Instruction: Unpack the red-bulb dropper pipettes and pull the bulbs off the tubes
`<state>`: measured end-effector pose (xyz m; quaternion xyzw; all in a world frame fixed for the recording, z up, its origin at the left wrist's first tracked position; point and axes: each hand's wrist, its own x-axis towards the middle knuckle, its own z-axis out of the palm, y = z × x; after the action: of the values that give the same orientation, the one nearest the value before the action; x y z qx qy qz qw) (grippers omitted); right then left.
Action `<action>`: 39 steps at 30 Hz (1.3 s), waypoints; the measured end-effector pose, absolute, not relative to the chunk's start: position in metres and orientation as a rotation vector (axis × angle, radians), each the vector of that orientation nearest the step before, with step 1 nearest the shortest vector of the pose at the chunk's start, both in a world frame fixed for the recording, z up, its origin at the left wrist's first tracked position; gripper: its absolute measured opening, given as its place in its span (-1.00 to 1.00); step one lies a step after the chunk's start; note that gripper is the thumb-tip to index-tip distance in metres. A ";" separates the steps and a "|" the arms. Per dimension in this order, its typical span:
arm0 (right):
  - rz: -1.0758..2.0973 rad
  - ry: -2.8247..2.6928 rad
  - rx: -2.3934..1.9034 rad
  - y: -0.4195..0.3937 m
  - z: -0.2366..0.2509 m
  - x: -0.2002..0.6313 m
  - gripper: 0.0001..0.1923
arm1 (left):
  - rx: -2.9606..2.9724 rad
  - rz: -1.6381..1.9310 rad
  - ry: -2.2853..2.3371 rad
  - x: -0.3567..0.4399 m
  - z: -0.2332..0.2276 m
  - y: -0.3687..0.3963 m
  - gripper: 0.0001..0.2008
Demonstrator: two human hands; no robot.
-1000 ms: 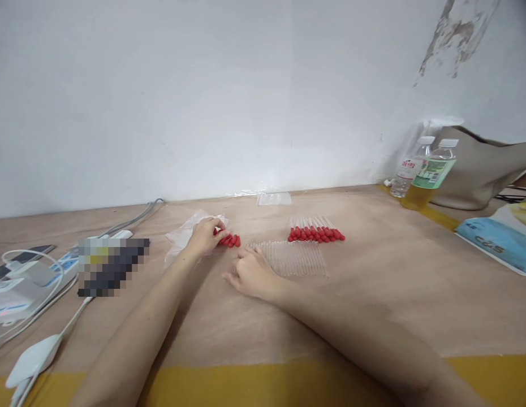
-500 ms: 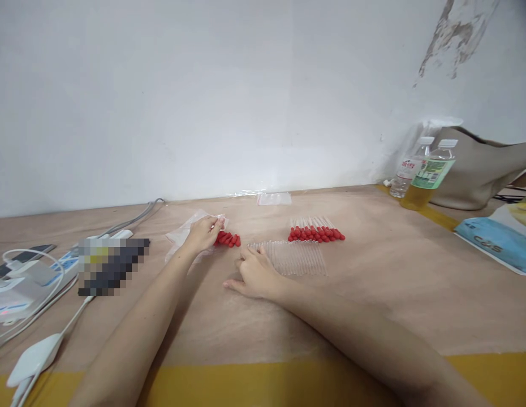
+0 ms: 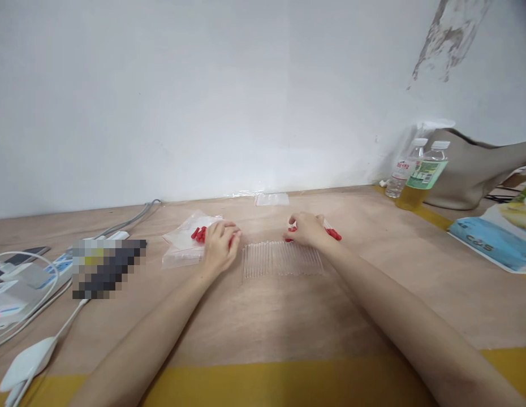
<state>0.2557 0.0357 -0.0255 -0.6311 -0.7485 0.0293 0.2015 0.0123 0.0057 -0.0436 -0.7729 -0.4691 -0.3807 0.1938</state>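
Observation:
My left hand (image 3: pixel 221 246) is curled over the right part of a pile of small red rubber bulbs (image 3: pixel 198 234); some red shows between thumb and fingers. Those bulbs lie on a clear plastic bag (image 3: pixel 182 232). My right hand (image 3: pixel 310 229) is bent down over red-bulbed glass droppers (image 3: pixel 333 234), fingers closed about them, hiding most of the group. Red shows by its thumb. Between and in front of both hands lies a row of thin clear glass tubes (image 3: pixel 282 260), side by side, touched by neither hand as far as I can see.
A small flat plastic bag (image 3: pixel 272 199) lies near the wall. Leftward are a power strip (image 3: pixel 61 263), cables and a white charger (image 3: pixel 27 362). To the right stand two bottles (image 3: pixel 424 175), a grey bag (image 3: pixel 458 169) and a blue packet (image 3: pixel 492 240).
My right hand has moved from the left end of the clear tubes to the red-bulbed droppers. My left hand has shifted right and nearer over the bulbs. The view has shifted slightly.

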 end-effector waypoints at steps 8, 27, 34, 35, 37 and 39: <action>-0.040 -2.250 -1.646 0.032 -0.038 0.269 -0.84 | -2.771 -0.917 -1.242 0.005 -0.059 -0.047 -0.66; 0.273 -1.616 -1.154 0.006 -0.047 0.282 -0.74 | -2.816 -0.807 -1.413 -0.008 -0.060 -0.059 -0.64; 0.503 -1.858 -0.863 -0.032 -0.072 0.276 -0.78 | -2.488 -0.963 -1.107 0.017 -0.065 -0.049 -0.62; 0.509 -1.902 -0.844 -0.036 -0.073 0.275 -0.78 | -2.475 -0.953 -1.048 0.024 -0.066 -0.047 -0.61; 0.533 -1.957 -0.823 -0.042 -0.073 0.274 -0.78 | -2.457 -0.936 -0.956 0.037 -0.067 -0.044 -0.63; 0.559 -1.980 -0.829 -0.045 -0.072 0.273 -0.78 | -2.463 -0.917 -0.916 0.045 -0.069 -0.043 -0.69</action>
<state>0.2734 -0.0454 -0.0719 -0.3347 -0.7992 0.2255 0.4454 0.0454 -0.0430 -0.0695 -0.8707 -0.3240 -0.3242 0.1783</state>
